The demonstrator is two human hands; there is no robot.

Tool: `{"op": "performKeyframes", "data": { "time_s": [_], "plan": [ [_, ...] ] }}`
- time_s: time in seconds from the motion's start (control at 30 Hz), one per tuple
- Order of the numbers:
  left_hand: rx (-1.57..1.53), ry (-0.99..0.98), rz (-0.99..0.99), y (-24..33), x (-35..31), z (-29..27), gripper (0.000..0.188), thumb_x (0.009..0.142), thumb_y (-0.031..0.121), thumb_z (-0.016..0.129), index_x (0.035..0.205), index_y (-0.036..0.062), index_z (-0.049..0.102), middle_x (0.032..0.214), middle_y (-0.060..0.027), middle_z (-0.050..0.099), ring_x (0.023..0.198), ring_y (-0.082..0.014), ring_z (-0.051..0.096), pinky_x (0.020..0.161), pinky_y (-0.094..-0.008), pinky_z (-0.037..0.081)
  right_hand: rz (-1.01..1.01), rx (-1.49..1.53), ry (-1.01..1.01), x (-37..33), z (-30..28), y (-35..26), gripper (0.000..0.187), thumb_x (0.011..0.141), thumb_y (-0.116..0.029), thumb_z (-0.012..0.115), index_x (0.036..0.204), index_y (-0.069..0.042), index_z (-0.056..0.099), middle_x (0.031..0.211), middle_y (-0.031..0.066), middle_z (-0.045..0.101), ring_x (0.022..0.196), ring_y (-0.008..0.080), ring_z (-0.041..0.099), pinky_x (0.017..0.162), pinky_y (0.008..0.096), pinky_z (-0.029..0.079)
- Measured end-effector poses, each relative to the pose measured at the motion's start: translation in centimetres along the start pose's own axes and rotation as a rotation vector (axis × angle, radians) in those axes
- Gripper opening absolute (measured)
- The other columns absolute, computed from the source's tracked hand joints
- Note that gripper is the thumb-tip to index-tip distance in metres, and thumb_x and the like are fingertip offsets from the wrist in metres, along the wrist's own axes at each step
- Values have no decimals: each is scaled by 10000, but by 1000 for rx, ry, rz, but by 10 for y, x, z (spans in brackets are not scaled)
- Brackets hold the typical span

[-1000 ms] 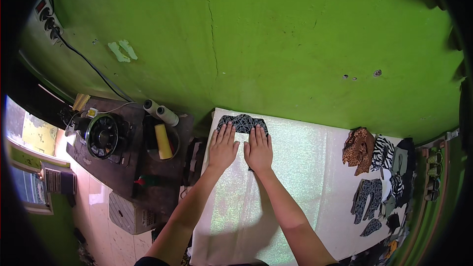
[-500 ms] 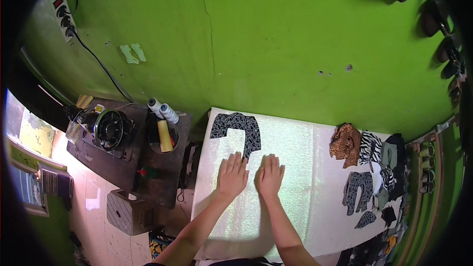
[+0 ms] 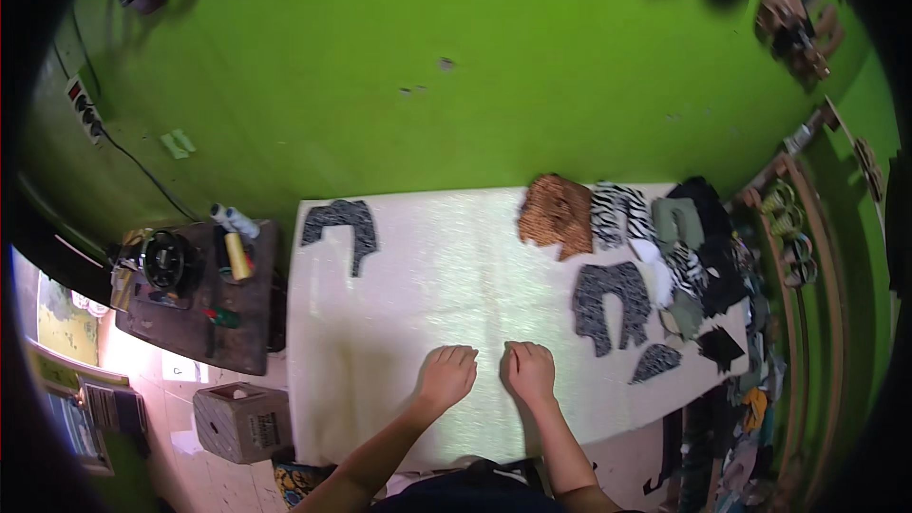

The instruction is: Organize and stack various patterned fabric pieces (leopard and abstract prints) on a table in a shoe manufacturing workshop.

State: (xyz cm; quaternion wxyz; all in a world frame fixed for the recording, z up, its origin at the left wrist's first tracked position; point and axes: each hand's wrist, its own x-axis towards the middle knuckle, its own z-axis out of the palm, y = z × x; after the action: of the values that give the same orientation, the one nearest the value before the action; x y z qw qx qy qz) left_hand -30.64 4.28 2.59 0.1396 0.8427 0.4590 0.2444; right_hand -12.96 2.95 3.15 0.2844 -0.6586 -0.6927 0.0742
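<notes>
— What do we see farthest left on the white table [image 3: 427, 266]?
— An arch-shaped black-and-grey fabric piece [image 3: 356, 217], lying near the far left corner, well apart from both hands.
— And next?
— We see the left hand [image 3: 448, 376], back upward, fingers bent, its forearm slanting up rightward from the lower edge.
— The right hand [image 3: 531, 372]?
— Just beside it, also curled, its forearm leaning leftward.
— Is either grasping anything?
— We cannot tell; the palms are hidden from us.
</notes>
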Motion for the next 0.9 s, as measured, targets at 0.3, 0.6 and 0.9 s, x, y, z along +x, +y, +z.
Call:
{"op": "performKeyframes", "data": {
  "time_s": [0.3, 0.6, 0.9],
  "plan": [
    [-58, 102, -81, 152, 54, 113, 241, 757, 141, 563, 975, 38, 580, 969, -107, 588, 913, -257, 553, 815, -382, 411, -137, -29, -32, -23, -113, 140, 113, 766, -104, 551, 837, -56, 626, 772, 90, 604, 736, 272, 571, 737, 372, 430],
    [3, 103, -383, 198, 129, 116, 322, 776, 160, 552, 1061, 12, 530, 991, -145, 561, 879, -302, 545, 762, -410, 430, 9, -106, 82, 9, -135, 226, 227, 777, -161, 550, 971, -51, 588, 887, 116, 570, 831, 292, 550, 743, 389, 427],
    [309, -62, -434, 185, 160, 122, 521, 764, 309, 620, 1176, 32, 464, 1055, -132, 508, 940, -282, 517, 790, -381, 417, 155, -219, -22, 35, -109, 242, 590, 694, -295, 689, 1182, -46, 470, 1105, 143, 465, 1019, 296, 457, 858, 384, 388]
  ]
}}
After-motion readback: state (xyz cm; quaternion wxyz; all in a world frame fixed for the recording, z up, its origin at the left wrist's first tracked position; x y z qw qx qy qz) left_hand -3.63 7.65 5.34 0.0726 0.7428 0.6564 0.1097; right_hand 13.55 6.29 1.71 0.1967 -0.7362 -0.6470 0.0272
